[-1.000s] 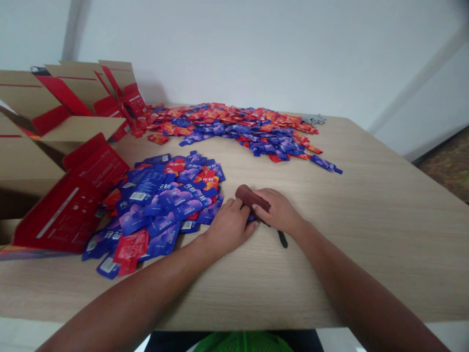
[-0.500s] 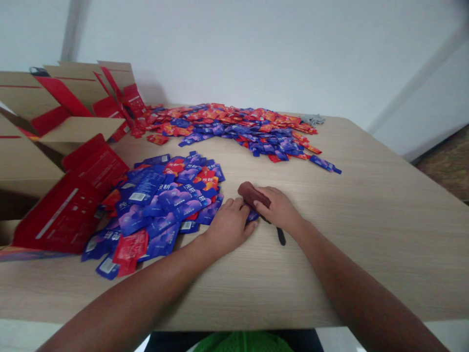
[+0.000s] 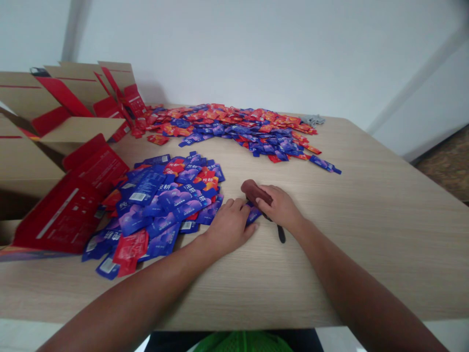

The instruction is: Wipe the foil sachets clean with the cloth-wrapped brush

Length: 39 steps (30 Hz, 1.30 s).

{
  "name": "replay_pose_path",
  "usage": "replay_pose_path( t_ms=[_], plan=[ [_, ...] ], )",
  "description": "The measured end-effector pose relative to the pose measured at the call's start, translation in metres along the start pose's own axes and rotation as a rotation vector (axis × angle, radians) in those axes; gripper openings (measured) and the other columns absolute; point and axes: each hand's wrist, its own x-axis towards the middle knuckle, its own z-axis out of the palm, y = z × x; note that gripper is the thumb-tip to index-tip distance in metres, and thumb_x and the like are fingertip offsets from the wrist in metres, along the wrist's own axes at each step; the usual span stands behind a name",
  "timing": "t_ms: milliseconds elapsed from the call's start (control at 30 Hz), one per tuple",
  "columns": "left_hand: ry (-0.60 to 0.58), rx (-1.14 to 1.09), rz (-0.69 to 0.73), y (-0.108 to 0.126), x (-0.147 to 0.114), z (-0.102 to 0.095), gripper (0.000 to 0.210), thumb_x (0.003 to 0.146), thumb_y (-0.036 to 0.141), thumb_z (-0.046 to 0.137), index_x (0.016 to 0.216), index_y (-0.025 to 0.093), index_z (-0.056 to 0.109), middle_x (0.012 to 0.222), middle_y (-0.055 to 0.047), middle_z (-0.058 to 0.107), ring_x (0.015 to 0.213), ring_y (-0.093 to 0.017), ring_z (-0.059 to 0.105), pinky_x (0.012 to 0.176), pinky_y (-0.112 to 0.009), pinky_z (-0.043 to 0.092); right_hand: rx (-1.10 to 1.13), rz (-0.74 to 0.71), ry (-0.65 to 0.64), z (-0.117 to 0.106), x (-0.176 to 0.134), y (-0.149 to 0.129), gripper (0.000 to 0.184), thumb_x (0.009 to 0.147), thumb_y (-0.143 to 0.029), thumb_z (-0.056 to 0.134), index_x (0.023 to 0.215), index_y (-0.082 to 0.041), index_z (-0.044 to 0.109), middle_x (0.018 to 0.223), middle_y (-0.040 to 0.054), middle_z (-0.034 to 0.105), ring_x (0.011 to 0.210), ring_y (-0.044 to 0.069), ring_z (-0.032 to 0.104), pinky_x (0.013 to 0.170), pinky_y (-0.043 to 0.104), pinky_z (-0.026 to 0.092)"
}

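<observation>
A blue-and-purple packet (image 3: 253, 213) lies flat on the table, partly covered by both hands. My left hand (image 3: 229, 222) holds its near-left end down, the fingers bent over it and the thumb along the near side. My right hand (image 3: 280, 208) is closed around a reddish-brown, rounded tool (image 3: 252, 190) with a narrow black tail (image 3: 281, 233) reaching toward me. The tool is tilted over the packet's right part; its underside is hidden, so I cannot tell its exact kind. Beside my left hand is a heap of blue and red packets (image 3: 161, 200).
Opened red-and-brown cardboard boxes (image 3: 69, 205) stand on the left. A long pile of orange, red and blue packets (image 3: 234, 124) runs along the back by the wall. A grey cloth-like thing (image 3: 312, 119) lies at its right end. The table (image 3: 366, 205) narrows toward the back right.
My right hand and the brown tool have slid slightly to the right, uncovering more of the blue packet. My left hand stays almost where it was.
</observation>
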Motion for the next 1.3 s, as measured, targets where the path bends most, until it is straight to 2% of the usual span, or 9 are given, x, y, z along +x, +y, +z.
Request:
replay_pose_path(
  t_ms=[200, 367, 567, 667, 833, 933, 1067, 1200, 1300],
  plan=[
    [-0.011, 0.012, -0.005, 0.0, 0.0, 0.0, 0.035, 0.099, 0.045, 0.064, 0.12, 0.018, 0.071, 0.118, -0.014, 0.065, 0.111, -0.032, 0.06, 0.101, -0.049, 0.051, -0.039, 0.096, 0.023, -0.005, 0.004, 0.008, 0.037, 0.096, -0.031, 0.063, 0.131, -0.022, 0.071, 0.119, 0.0106, 0.078, 0.106, 0.03, 0.071, 0.095, 0.044, 0.055],
    [-0.031, 0.092, -0.012, 0.004, 0.001, -0.004, 0.03, 0.099, 0.036, 0.06, 0.117, 0.015, 0.071, 0.113, -0.016, 0.067, 0.107, -0.033, 0.063, 0.098, -0.049, 0.053, -0.097, 0.196, 0.118, -0.005, 0.006, 0.02, 0.036, 0.096, -0.031, 0.063, 0.13, -0.021, 0.071, 0.118, 0.0114, 0.077, 0.102, 0.029, 0.071, 0.093, 0.043, 0.055],
    [-0.074, 0.194, 0.022, 0.01, 0.003, -0.007, 0.051, 0.096, 0.024, 0.058, 0.144, 0.009, 0.055, 0.113, -0.017, 0.072, 0.102, -0.032, 0.067, 0.09, -0.044, 0.054, -0.059, 0.208, 0.151, -0.005, 0.007, 0.027, 0.039, 0.094, -0.032, 0.064, 0.13, -0.022, 0.071, 0.12, 0.0096, 0.078, 0.106, 0.029, 0.071, 0.095, 0.042, 0.055],
    [-0.086, 0.222, 0.044, 0.009, 0.004, -0.006, 0.052, 0.099, 0.02, 0.054, 0.149, 0.009, 0.05, 0.114, -0.017, 0.073, 0.102, -0.031, 0.068, 0.089, -0.043, 0.054, 0.03, 0.213, 0.161, -0.006, 0.007, 0.03, 0.039, 0.093, -0.034, 0.065, 0.13, -0.023, 0.072, 0.12, 0.0078, 0.078, 0.105, 0.028, 0.072, 0.094, 0.041, 0.056],
    [-0.083, 0.22, 0.066, 0.003, 0.006, -0.004, 0.039, 0.099, 0.008, 0.049, 0.136, 0.013, 0.061, 0.117, -0.016, 0.073, 0.106, -0.03, 0.067, 0.086, -0.04, 0.055, 0.141, 0.24, 0.184, -0.008, 0.007, 0.033, 0.035, 0.092, -0.033, 0.066, 0.126, -0.025, 0.074, 0.113, 0.004, 0.08, 0.099, 0.025, 0.074, 0.089, 0.038, 0.056],
    [-0.064, 0.214, 0.044, -0.003, 0.009, -0.009, 0.033, 0.099, 0.009, 0.05, 0.127, 0.015, 0.066, 0.115, -0.014, 0.075, 0.107, -0.029, 0.067, 0.09, -0.04, 0.055, 0.152, 0.252, 0.195, -0.008, 0.008, 0.034, 0.034, 0.092, -0.033, 0.066, 0.124, -0.026, 0.075, 0.111, 0.0036, 0.081, 0.098, 0.025, 0.074, 0.088, 0.038, 0.056],
    [-0.007, 0.194, -0.034, -0.018, 0.014, -0.032, 0.029, 0.097, 0.009, 0.052, 0.119, 0.016, 0.07, 0.112, -0.012, 0.077, 0.108, -0.029, 0.069, 0.099, -0.041, 0.055, 0.151, 0.262, 0.2, -0.008, 0.009, 0.035, 0.035, 0.091, -0.032, 0.067, 0.125, -0.026, 0.075, 0.113, 0.004, 0.081, 0.1, 0.026, 0.073, 0.089, 0.038, 0.055],
    [0.121, 0.163, -0.193, -0.042, 0.013, -0.073, 0.039, 0.102, 0.012, 0.047, 0.135, 0.016, 0.067, 0.129, -0.012, 0.076, 0.117, -0.025, 0.071, 0.103, -0.036, 0.056, 0.163, 0.255, 0.184, -0.011, 0.009, 0.033, 0.037, 0.091, -0.031, 0.066, 0.126, -0.026, 0.075, 0.114, 0.0039, 0.08, 0.1, 0.025, 0.073, 0.088, 0.037, 0.054],
    [0.276, 0.226, -0.293, -0.066, 0.004, -0.107, 0.043, 0.107, 0.016, 0.043, 0.144, 0.014, 0.063, 0.139, -0.012, 0.073, 0.122, -0.025, 0.071, 0.108, -0.038, 0.054, 0.164, 0.254, 0.169, -0.012, 0.009, 0.032, 0.036, 0.092, -0.031, 0.065, 0.126, -0.026, 0.075, 0.111, 0.0035, 0.08, 0.098, 0.025, 0.072, 0.086, 0.036, 0.053]
  ],
)
